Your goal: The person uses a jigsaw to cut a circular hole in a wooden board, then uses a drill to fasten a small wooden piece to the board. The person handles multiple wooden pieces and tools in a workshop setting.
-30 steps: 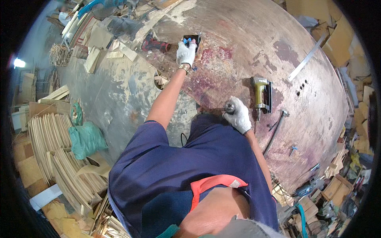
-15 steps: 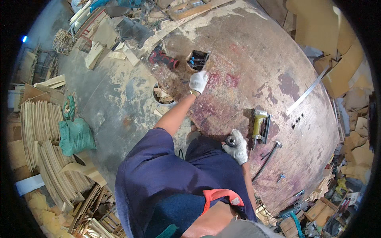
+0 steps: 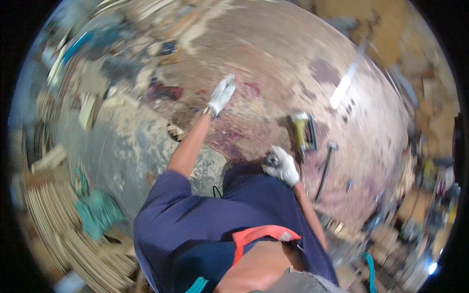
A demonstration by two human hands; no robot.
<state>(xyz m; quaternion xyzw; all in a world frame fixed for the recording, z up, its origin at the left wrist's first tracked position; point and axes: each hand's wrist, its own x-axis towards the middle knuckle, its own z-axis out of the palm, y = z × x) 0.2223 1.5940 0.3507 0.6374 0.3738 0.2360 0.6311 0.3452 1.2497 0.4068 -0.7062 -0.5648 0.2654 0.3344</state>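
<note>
Cluttered workshop, stained round table (image 3: pixel 303 63). Gloved left hand (image 3: pixel 222 94) reaches across its middle, open, empty; right hand (image 3: pixel 282 166) at the near edge grips a small dark object beside a yellow tool (image 3: pixel 301 131).

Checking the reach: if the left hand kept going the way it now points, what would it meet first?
Probably only bare tabletop: the gloved left hand points up and away over it. Blur hides anything small there.

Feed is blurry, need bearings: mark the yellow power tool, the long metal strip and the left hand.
yellow power tool (image 3: pixel 302 131), head view, on its yellow body.
long metal strip (image 3: pixel 345 84), head view, mid-length.
left hand (image 3: pixel 222 94), head view, back of the white glove.
</note>
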